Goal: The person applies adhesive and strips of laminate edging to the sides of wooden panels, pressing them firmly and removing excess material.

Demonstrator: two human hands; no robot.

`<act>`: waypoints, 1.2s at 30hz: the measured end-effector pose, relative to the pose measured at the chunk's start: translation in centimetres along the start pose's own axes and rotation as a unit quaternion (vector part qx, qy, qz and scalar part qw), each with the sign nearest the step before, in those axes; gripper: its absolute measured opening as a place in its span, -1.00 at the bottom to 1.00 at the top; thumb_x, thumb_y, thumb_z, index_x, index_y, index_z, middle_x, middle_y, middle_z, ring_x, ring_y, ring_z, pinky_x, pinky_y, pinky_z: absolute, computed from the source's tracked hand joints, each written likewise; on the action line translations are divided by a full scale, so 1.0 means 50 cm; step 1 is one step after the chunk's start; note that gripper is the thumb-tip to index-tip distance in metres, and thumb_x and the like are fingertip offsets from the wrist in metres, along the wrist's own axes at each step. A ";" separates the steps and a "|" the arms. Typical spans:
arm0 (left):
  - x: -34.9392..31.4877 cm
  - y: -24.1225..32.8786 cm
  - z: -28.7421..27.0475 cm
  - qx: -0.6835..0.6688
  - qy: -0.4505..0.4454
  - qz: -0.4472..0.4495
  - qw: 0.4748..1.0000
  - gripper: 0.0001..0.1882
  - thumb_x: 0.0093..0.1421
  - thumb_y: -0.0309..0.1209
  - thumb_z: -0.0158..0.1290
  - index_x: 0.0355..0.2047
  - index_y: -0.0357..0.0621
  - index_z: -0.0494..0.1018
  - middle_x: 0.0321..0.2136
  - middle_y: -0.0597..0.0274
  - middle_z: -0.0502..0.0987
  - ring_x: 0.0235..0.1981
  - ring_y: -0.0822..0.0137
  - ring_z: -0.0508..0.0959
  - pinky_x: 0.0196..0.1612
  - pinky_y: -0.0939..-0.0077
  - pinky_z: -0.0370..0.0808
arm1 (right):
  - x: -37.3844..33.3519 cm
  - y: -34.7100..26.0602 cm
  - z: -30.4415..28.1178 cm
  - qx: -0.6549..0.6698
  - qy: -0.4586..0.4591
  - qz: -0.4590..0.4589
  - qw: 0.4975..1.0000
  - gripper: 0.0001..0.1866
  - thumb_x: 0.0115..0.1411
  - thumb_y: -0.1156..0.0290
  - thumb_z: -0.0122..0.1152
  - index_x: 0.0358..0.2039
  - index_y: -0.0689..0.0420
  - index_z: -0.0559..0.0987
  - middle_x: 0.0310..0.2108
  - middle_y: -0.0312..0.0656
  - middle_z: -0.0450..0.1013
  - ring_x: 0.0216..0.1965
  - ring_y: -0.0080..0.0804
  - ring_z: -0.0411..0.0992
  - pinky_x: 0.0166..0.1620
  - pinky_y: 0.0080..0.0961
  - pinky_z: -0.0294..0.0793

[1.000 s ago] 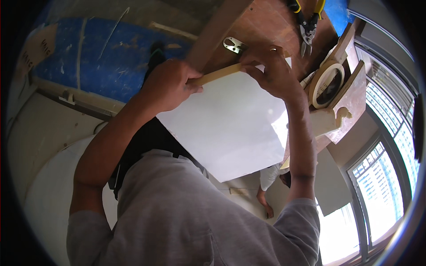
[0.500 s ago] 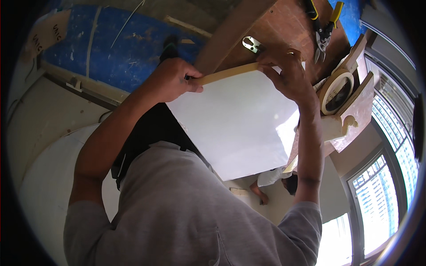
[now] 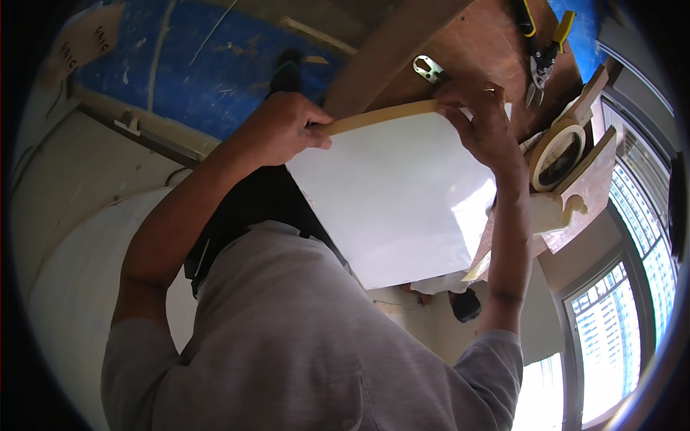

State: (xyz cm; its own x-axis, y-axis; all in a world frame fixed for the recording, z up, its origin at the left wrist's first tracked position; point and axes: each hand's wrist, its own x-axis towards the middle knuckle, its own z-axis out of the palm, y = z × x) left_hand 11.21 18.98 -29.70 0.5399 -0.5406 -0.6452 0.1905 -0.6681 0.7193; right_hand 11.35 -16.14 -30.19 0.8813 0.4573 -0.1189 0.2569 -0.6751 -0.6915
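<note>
I hold a large white square tile [image 3: 392,194] with a tan unglazed edge, tilted in front of my chest. My left hand [image 3: 282,129] grips the tile's upper left corner, thumb on the white face. My right hand [image 3: 480,123] clasps the upper right corner, fingers curled over the tan edge. My grey shirt [image 3: 287,337] fills the lower part of the view and hides the tile's lower corner.
Behind the tile lies a brown wooden board [image 3: 474,43] with a metal bracket [image 3: 429,69] and yellow-handled snips [image 3: 543,43]. A roll of tape [image 3: 557,152] sits at the right. A blue sheet [image 3: 208,65] covers the upper left. Windows [image 3: 632,287] are at the right.
Both hands keep hold of the tile. My right hand has shifted a little to the right along the top edge, and the tile sits slightly flatter in the view.
</note>
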 end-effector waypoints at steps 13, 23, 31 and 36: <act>-0.026 0.005 0.000 0.020 0.011 -0.043 0.999 -0.67 0.10 -0.39 0.38 -0.11 -0.24 0.70 -0.34 -0.07 0.70 -0.39 0.10 0.66 -0.24 0.29 0.53 | 0.007 -0.007 -0.002 -0.001 -0.004 -0.030 1.000 -0.85 0.20 0.46 0.38 -0.21 0.01 0.62 -0.24 -0.37 0.59 -0.09 -0.31 0.53 0.22 -0.24 0.21; -0.061 -0.037 -0.018 -0.017 0.015 -0.047 0.999 -0.65 0.10 -0.29 0.39 -0.14 -0.22 0.71 -0.32 -0.06 0.71 -0.33 0.05 0.70 -0.22 0.26 0.57 | 0.005 0.009 0.004 0.037 -0.011 -0.020 0.999 -0.87 0.18 0.55 0.33 -0.25 0.06 0.63 -0.21 -0.31 0.60 -0.08 -0.20 0.53 0.22 -0.22 0.22; -0.065 -0.030 -0.013 0.002 0.026 -0.018 1.000 -0.71 0.13 -0.33 0.37 -0.17 -0.22 0.71 -0.34 -0.07 0.70 -0.34 0.00 0.68 -0.24 0.23 0.56 | 0.039 -0.130 0.079 0.016 -0.024 -0.046 0.999 -0.72 0.14 0.53 0.42 -0.11 0.10 0.64 -0.06 -0.21 0.62 0.02 -0.23 0.55 0.29 -0.20 0.21; -0.066 -0.032 -0.009 0.048 0.031 0.007 0.998 -0.76 0.14 -0.46 0.36 -0.18 -0.26 0.69 -0.38 0.02 0.68 -0.40 0.16 0.64 -0.29 0.33 0.50 | 0.062 -0.186 0.133 0.046 -0.062 0.016 0.997 -0.90 0.18 0.49 0.42 -0.29 0.10 0.66 -0.28 -0.25 0.63 -0.20 -0.29 0.57 0.23 -0.22 0.23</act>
State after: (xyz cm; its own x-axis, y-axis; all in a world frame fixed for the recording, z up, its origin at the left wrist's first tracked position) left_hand 9.48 22.04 -28.61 0.5919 -0.5195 -0.6162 0.1051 -0.7083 0.6981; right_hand 9.06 -4.59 -28.87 0.8307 0.5090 -0.2255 0.1877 -0.6375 -0.7473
